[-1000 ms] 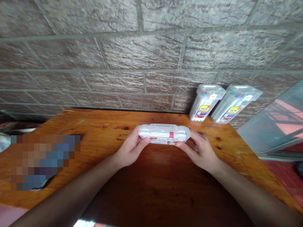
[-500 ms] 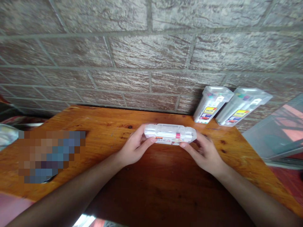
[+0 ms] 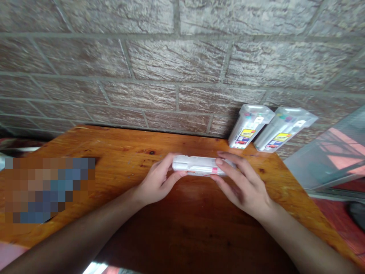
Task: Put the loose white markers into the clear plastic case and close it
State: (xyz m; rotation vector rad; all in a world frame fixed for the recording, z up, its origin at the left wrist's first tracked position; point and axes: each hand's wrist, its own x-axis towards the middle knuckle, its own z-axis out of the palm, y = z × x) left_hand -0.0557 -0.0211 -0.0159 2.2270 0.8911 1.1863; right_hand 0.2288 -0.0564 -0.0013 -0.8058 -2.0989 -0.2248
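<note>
A clear plastic case (image 3: 196, 166) with a red mark and a coloured label lies flat on the wooden table (image 3: 182, 220), near its middle. My left hand (image 3: 158, 182) grips the case's left end, thumb on the near side and fingers behind. My right hand (image 3: 242, 184) lies over its right end, fingers stretched across the top and thumb at the front edge.
Two more clear cases (image 3: 247, 127) (image 3: 282, 130) with yellow labels lean against the brick wall (image 3: 176, 61) at the table's back right. A blurred patch (image 3: 48, 190) covers something on the left of the table. The table's right edge drops to a red floor.
The case was held up on its edge between both hands; now it is tipped down flat on the table and my right fingers have come over its top.
</note>
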